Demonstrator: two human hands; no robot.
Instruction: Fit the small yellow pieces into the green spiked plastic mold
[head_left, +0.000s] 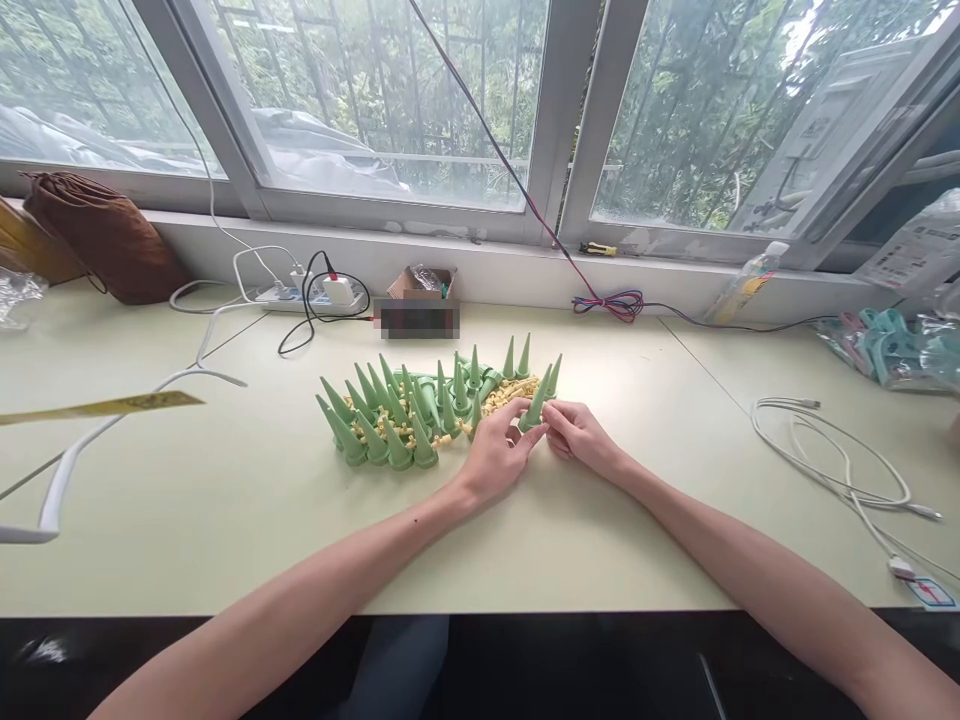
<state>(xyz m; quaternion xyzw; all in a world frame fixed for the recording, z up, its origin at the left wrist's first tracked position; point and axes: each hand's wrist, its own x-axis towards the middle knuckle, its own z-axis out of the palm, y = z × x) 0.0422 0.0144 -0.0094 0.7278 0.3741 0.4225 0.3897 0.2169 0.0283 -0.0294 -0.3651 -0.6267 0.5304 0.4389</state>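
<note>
My left hand (pixel 495 455) grips the base of a green pointed cone (pixel 535 398) between thumb and fingers, with the tip pointing up. Close against the cone's right side is my right hand (pixel 581 437), its fingers pinched together; whatever is in them is too small or hidden to name. Several more green cones (pixel 400 447) stand upright in rows to the left, and some lie on their sides in the middle. Small yellow plastic pieces (pixel 517 392) are heaped behind my left hand, and others are scattered among the cones.
The pale table (pixel 600 550) runs up to the windowsill. At the back are a power strip (pixel 300 298) with cables and a small cardboard box (pixel 424 283). White cables (pixel 832 450) lie coiled on the right. A bottle (pixel 750 285) leans near the window; a brown bag (pixel 112 240) is far left.
</note>
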